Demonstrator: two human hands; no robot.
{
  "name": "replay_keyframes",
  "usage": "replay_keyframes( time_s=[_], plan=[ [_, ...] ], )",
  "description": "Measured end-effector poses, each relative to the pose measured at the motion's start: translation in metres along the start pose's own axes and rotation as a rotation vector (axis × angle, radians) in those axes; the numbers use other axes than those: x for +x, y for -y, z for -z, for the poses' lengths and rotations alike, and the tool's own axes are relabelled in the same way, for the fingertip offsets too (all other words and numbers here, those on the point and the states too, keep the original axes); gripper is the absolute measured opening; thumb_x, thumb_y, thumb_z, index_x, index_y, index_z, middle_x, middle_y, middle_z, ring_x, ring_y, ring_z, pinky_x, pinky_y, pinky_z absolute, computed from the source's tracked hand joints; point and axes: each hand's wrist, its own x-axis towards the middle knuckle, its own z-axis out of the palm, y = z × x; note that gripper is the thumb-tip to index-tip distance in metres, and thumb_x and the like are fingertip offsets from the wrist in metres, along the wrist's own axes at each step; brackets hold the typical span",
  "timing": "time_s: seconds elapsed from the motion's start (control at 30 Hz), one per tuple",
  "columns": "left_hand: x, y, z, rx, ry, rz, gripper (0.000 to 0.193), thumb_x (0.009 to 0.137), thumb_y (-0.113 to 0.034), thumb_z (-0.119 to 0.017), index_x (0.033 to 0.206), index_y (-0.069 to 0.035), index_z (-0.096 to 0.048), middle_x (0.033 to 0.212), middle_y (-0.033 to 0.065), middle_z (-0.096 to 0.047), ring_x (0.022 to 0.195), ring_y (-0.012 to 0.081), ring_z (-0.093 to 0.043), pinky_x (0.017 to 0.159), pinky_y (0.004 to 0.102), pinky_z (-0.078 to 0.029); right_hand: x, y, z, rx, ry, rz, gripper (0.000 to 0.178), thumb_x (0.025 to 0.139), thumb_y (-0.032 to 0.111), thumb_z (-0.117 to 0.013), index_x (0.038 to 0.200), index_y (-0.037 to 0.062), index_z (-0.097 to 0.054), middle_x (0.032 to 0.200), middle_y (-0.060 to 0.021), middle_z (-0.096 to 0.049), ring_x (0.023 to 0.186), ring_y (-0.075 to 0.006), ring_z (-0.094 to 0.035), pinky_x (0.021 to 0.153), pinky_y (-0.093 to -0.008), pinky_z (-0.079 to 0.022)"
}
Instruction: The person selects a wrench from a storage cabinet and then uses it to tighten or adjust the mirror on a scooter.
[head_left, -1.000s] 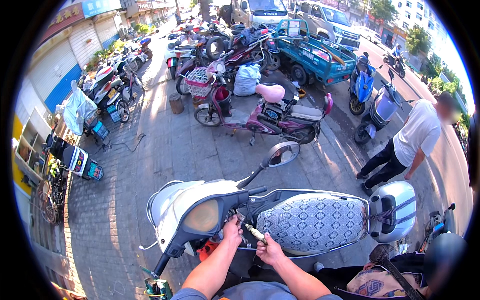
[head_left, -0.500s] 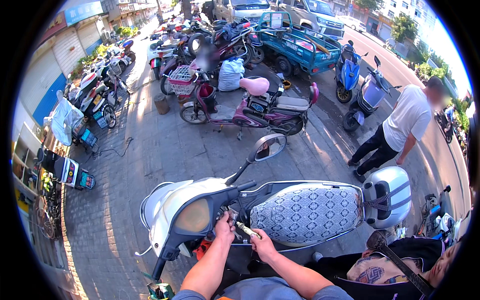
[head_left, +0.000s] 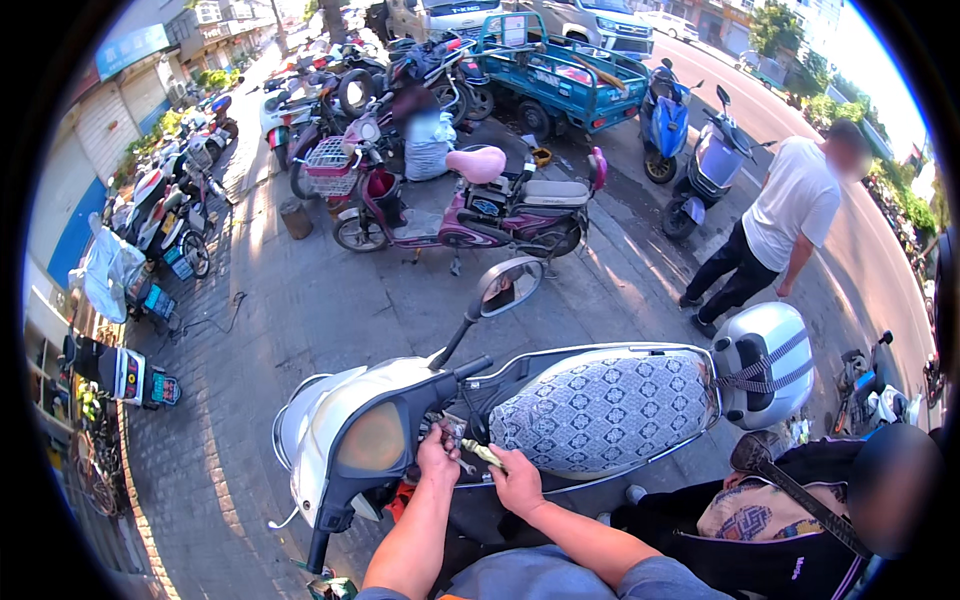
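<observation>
A white electric scooter stands crosswise before me, with a patterned seat cover and a round mirror. My left hand is closed, fingers pinched at the dark opening below the handlebar. What it grips is too small to make out; a small metal piece shows beside its fingers. My right hand is wrapped round a screwdriver with a pale yellow handle. Its front end points left toward my left fingers, and the tip cannot be made out.
Beyond the scooter stands a purple electric bike with a pink child seat. A person in a white shirt stands at the right, and another in a dark jacket is close at the lower right. A silver tail box sits behind the seat.
The view has shifted, so the whole scene sits further left. Both hands stay at the same part of the scooter, the screwdriver still in my right hand.
</observation>
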Motion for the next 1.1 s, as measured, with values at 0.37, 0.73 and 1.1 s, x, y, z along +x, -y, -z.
replay_keyframes(
  time_s=[0.37,0.73,1.1],
  plan=[
    [-0.004,0.001,-0.014,-0.044,-0.035,0.052,0.029,0.112,-0.034,-0.046,0.112,-0.012,-0.065,0.09,-0.0018,-0.064,0.06,0.0093,-0.046,0.047,0.0258,-0.035,0.003,-0.042,-0.021,1.307,0.297,-0.763,0.024,0.107,0.033,-0.062,0.118,0.0119,-0.063,0.08,0.0034,-0.054,0.063,-0.0072,-0.047,0.057,-0.0239,-0.039],
    [-0.001,0.003,-0.011,-0.098,-0.018,0.004,0.029,0.111,-0.037,-0.049,0.108,-0.013,-0.065,0.086,-0.0017,-0.062,0.06,0.0095,-0.047,0.045,0.0261,-0.034,0.002,-0.057,-0.026,1.379,0.393,-0.811,0.021,0.105,0.033,-0.065,0.113,0.0136,-0.062,0.088,0.0006,-0.061,0.067,-0.008,-0.053,0.061,-0.0262,-0.045],
    [0.022,0.006,0.009,-0.384,0.075,0.107,0.026,0.101,-0.042,-0.068,0.099,-0.016,-0.069,0.077,-0.0072,-0.061,0.06,0.0073,-0.044,0.05,0.0235,-0.033,0.013,-0.061,-0.013,1.671,0.681,-1.05,0.019,0.104,0.032,-0.066,0.115,0.0159,-0.064,0.086,0.004,-0.06,0.067,-0.0068,-0.054,0.062,-0.0257,-0.048]
  ],
)
